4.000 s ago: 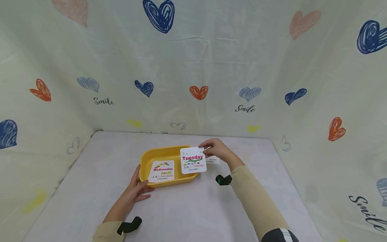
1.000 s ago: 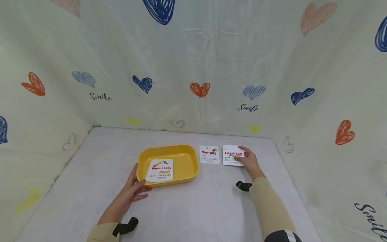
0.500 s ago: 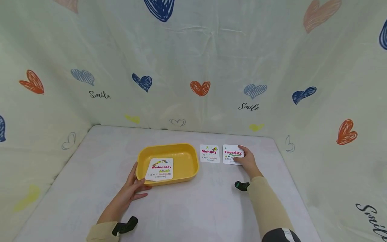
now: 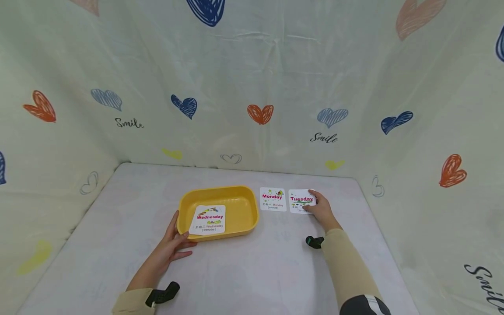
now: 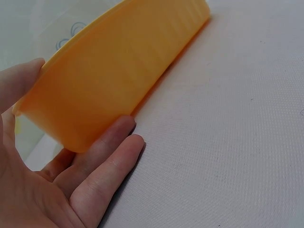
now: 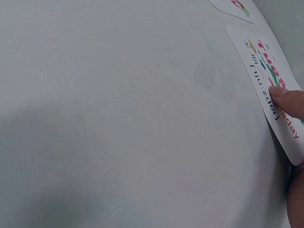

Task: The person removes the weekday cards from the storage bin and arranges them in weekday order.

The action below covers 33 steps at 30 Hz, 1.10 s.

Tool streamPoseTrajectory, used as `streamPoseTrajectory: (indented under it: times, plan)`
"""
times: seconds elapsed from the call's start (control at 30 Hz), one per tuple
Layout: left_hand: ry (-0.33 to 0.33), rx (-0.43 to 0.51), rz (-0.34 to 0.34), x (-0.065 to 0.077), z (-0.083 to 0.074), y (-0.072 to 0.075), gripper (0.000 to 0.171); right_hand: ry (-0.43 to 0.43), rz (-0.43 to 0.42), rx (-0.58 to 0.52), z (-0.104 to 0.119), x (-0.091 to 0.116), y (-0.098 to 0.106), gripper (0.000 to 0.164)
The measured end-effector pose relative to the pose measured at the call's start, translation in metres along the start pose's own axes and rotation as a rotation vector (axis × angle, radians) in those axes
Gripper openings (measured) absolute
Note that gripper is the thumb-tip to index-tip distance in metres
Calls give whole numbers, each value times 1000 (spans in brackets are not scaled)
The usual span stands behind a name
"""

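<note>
A yellow plastic tray (image 4: 240,218) lies on the table, and a white Wednesday card (image 4: 207,220) rests inside its left part. My left hand (image 4: 170,247) holds the tray's near left corner. In the left wrist view the thumb (image 5: 21,80) is on the rim and the fingers reach under the base. To the right of the tray, a Monday card (image 4: 273,199) lies flat. Beside it, my right hand (image 4: 322,211) pinches the right side of a Tuesday card (image 4: 298,201). The right wrist view has the thumb (image 6: 287,100) on the card's face, with that end slightly raised.
The white-covered table (image 4: 252,275) stands against a pale curtain (image 4: 220,65) printed with hearts and "Smile". Folds of the curtain enclose the table's back and both sides. A black wrist device (image 4: 162,294) sits near the left cuff, another device (image 4: 314,242) near the right.
My right hand has carried the Tuesday card from over the tray to the right of the Monday card, then slid it slightly left. My left hand has stayed at the tray's corner.
</note>
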<state>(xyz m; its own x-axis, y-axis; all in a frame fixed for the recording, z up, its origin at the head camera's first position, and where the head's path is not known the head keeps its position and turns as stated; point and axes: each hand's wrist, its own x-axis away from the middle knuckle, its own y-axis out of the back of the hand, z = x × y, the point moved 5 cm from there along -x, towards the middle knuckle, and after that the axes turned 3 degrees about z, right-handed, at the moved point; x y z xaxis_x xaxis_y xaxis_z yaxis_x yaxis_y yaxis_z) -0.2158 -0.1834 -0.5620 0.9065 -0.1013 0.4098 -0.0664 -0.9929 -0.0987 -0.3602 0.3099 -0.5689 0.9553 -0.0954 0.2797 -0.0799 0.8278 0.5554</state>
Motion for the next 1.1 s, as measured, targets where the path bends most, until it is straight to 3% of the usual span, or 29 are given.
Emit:
streamPoseTrajectory:
  times: [0.67,1.1]
  plan:
    - [-7,2,23,2,-2,0,88,4,9,45,4,1,2,74]
    - [-10,0,30,1,-1,1,87,59,-11,101,2,0,0,71]
